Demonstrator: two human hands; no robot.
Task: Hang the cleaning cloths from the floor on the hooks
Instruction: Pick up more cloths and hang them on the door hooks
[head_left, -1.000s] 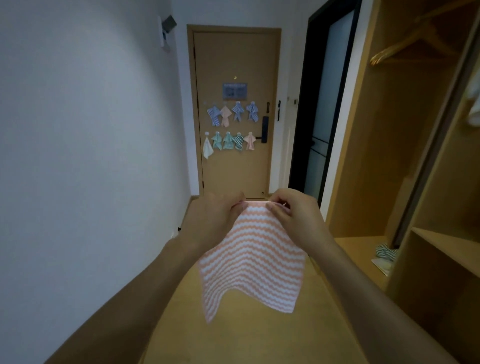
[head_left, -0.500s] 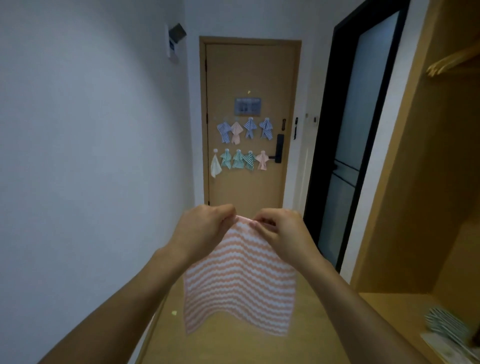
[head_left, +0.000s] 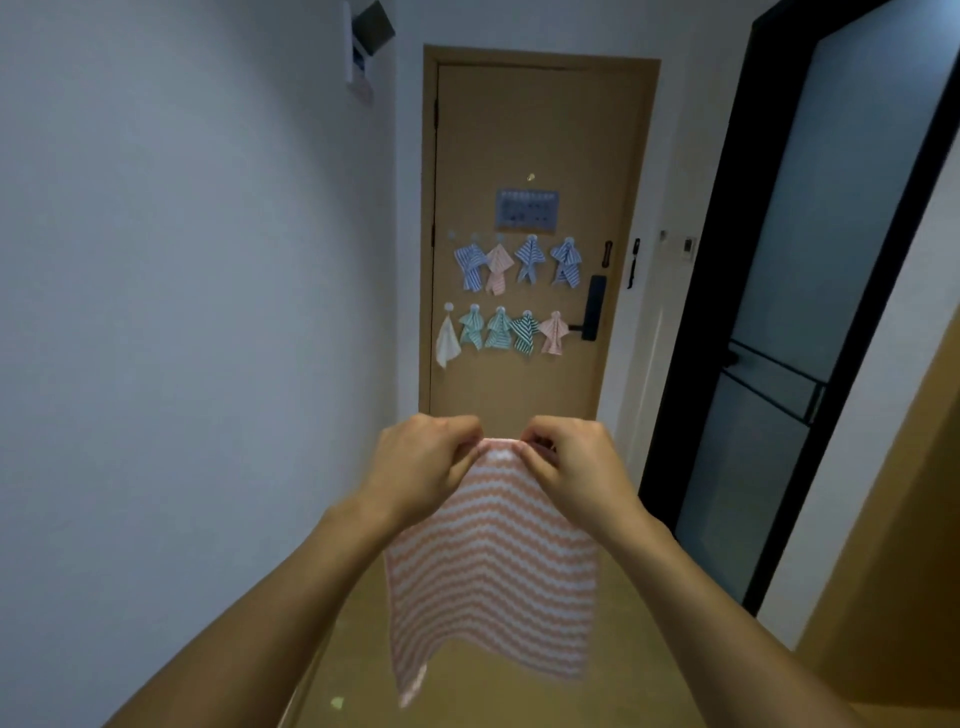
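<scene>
At centre frame, the left hand (head_left: 421, 467) and right hand (head_left: 574, 467) pinch the top edge of a pink striped cloth (head_left: 493, 571), which hangs below them.

Held cloth (head_left: 493, 566): soft woven fabric, matt, pink-white zigzag weave. Door (head_left: 540, 130) at 12 o'clock: matt tan wood-look. Hung cloths (head_left: 519, 296): matt striped fabric. Sliding door (head_left: 810, 291) at 2 o'clock: frosted glass, black frame. Wall (head_left: 182, 312) at 9 o'clock: smooth matt paint.

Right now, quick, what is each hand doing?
Left hand: pinching the top edge of the pink striped cloth.
Right hand: pinching the same edge.
</scene>
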